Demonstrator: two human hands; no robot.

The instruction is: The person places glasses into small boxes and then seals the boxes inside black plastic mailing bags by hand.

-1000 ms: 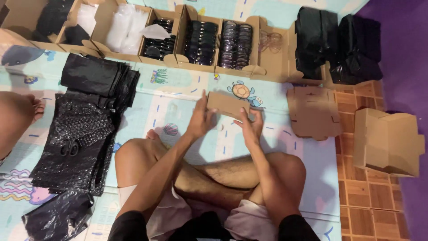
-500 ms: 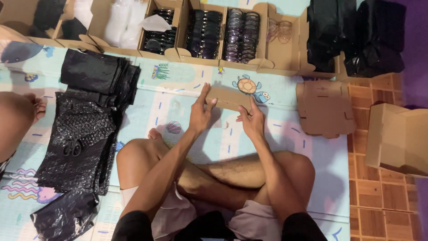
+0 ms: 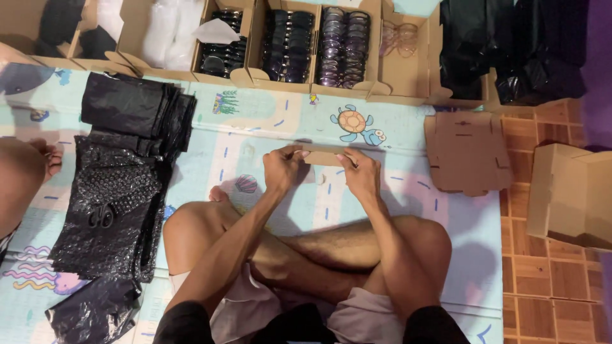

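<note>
**Cardboard blank pinched in both hands above the play mat**

Head view: flat cardboard piece held just below the turtle print, over the play mat. Left hand with grip clenched on its left end; right hand grasping the right end. Right of the turtle, flat die-cut cardboard sheets. Above it, open boxes of sunglasses. Far left, black bubble-wrap bags.

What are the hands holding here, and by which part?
Both hands hold a flat brown cardboard piece on the play mat: the left hand grips its left end, the right hand its right end, fingers on its top edge.
</note>
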